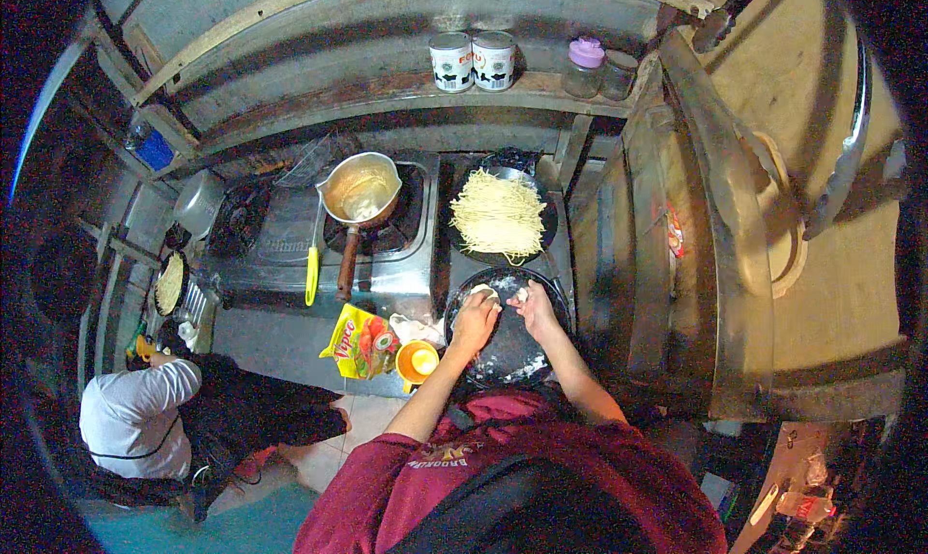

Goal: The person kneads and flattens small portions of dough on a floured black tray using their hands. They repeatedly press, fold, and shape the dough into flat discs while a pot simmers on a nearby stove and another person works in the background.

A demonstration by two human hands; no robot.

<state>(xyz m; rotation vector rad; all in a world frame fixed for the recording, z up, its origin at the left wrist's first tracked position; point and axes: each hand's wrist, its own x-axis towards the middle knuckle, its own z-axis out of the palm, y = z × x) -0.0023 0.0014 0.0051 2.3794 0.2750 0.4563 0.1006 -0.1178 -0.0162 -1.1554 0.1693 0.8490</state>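
Observation:
Both of my hands are over a round black tray (507, 347) dusted with white flour. My left hand (475, 323) is curled over a lump of pale dough (483, 290), which partly shows beyond the fingers. Just to its right, my right hand (536, 312) pinches a small piece of dough (522, 295) between thumb and fingers. Beyond the black tray, a heap of pale noodle strands (499, 213) lies on a dark round pan. A yellow packet (360, 342), a crumpled white plastic bag (419, 331) and an orange cup (417, 362) stand left of my left forearm.
On the gas stove (272, 275) sits a saucepan (359, 191) with a wooden handle; a yellow-green handle (312, 277) lies beside it. Two cans (473, 62) and jars (583, 72) line the shelf. A wooden partition (674, 249) stands right. Another person (138, 416) sits at left.

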